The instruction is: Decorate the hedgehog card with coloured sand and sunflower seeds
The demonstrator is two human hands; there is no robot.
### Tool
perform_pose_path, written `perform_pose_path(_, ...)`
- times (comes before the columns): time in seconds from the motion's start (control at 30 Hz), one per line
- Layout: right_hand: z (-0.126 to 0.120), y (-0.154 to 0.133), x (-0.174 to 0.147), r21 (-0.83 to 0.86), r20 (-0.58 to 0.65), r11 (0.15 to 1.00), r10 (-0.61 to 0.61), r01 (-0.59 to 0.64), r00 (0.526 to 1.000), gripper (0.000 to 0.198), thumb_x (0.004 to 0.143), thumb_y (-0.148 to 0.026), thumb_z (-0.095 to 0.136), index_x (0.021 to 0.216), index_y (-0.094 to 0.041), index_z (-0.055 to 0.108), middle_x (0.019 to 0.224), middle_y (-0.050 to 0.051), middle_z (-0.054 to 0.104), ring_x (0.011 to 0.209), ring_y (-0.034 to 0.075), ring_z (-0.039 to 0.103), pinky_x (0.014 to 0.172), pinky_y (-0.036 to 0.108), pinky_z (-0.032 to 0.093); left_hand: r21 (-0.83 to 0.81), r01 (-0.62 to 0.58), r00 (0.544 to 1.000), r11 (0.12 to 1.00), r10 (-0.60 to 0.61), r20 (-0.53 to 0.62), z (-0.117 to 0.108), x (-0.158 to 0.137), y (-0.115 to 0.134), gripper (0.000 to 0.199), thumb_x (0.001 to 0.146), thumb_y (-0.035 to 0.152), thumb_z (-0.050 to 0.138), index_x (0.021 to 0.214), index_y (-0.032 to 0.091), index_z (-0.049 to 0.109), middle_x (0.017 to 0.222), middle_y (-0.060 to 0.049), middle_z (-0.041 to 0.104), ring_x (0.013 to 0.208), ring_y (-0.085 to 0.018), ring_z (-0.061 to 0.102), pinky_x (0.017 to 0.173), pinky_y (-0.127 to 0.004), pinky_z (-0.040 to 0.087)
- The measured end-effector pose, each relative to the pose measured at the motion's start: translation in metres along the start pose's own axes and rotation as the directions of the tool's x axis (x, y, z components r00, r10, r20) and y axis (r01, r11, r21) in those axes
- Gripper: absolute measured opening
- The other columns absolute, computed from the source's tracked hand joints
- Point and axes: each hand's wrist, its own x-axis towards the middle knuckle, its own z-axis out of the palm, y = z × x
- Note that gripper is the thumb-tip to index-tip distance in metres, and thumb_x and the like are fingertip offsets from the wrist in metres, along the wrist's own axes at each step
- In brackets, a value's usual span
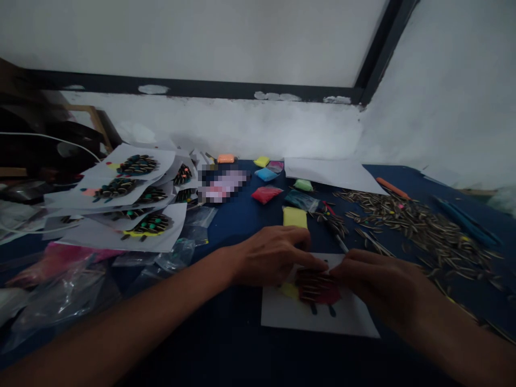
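Observation:
A white sheet of paper [278, 317] lies before me. On it is a small animal figure with a red clay body [332, 294], a yellow head part [289, 291] and two dark legs. Striped sunflower seeds [310, 287] stick into the body in rows. My left hand [270, 255] rests over the sheet's upper left, fingers stretched out, the index finger reaching to the figure's top edge. From the right, my right hand [382, 285] has its fingertips pinched together at the figure's upper right. Whatever is between them is hidden.
Loose sunflower seeds [427, 231] spread across the right. Packets of coloured clay, one of them yellow [295, 217] and one red [266, 194], lie ahead. Finished seed pictures [161, 236] are stacked at left, above crumpled plastic bags [76, 293]. White paper [326, 172] lies by the wall.

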Motion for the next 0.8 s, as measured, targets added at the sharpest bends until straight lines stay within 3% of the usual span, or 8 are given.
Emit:
perform_pose_path(0.17, -0.001, -0.002, -0.002, -0.001, -0.021, 1.0, 0.001, -0.001, 1.0, 0.025, 0.097, -0.029, 0.05, 0.097, -0.026, 0.075, 0.085, 0.005, 0.072, 0.067, 0.015, 0.068, 0.052, 0.023, 0.046, -0.06, 0.007, 0.999, 0.998, -0.009, -0.036, 0.001, -0.001, -0.001, 0.057, 0.088, 0.003, 0.04, 0.135, 0.029, 0.057, 0.111, -0.005, 0.059, 0.093, -0.015, 0.055, 0.08, -0.027, 0.043)
perform_pose_path(0.3, -0.011, -0.004, -0.001, -0.034, -0.097, 0.999, 0.022, -0.026, 0.995, 0.028, 0.097, -0.032, 0.047, 0.099, -0.025, 0.074, 0.085, 0.005, 0.074, 0.065, 0.017, 0.07, 0.051, 0.025, 0.05, -0.134, 0.055, 0.997, 0.989, -0.062, -0.049, 0.0, -0.001, -0.002, 0.053, 0.088, 0.003, 0.038, 0.136, 0.021, 0.055, 0.114, -0.007, 0.061, 0.096, -0.016, 0.056, 0.081, -0.028, 0.045)
perform_pose_path(0.47, -0.026, 0.014, 0.004, -0.281, -0.209, 0.951, 0.071, -0.13, 0.975, 0.032, 0.095, -0.031, 0.044, 0.092, -0.024, 0.075, 0.082, 0.005, 0.077, 0.063, 0.022, 0.073, 0.051, 0.031, 0.053, -0.178, 0.106, 0.992, 0.978, -0.116, -0.047, -0.003, 0.0, -0.001, 0.047, 0.085, 0.003, 0.042, 0.126, 0.013, 0.063, 0.116, -0.011, 0.06, 0.102, -0.018, 0.056, 0.086, -0.029, 0.047)
perform_pose_path(0.6, -0.026, 0.036, 0.005, -0.407, -0.216, 0.895, 0.101, -0.184, 0.971, 0.036, 0.094, -0.029, 0.042, 0.089, -0.02, 0.076, 0.086, 0.008, 0.077, 0.065, 0.024, 0.072, 0.054, 0.034, 0.053, -0.161, 0.117, 0.987, 0.98, -0.133, -0.091, -0.002, 0.001, -0.001, 0.04, 0.086, 0.006, 0.047, 0.119, 0.012, 0.068, 0.113, -0.012, 0.061, 0.105, -0.02, 0.055, 0.092, -0.032, 0.047)
perform_pose_path(0.8, -0.016, 0.052, 0.008, -0.329, -0.142, 0.933, 0.105, -0.147, 0.984, 0.036, 0.096, -0.024, 0.042, 0.109, -0.019, 0.075, 0.105, 0.013, 0.071, 0.08, 0.023, 0.071, 0.062, 0.033, 0.054, -0.165, 0.104, 0.985, 0.981, -0.124, -0.116, 0.002, 0.001, -0.004, 0.037, 0.086, 0.007, 0.049, 0.115, 0.014, 0.071, 0.111, -0.011, 0.061, 0.104, -0.02, 0.055, 0.093, -0.033, 0.047)
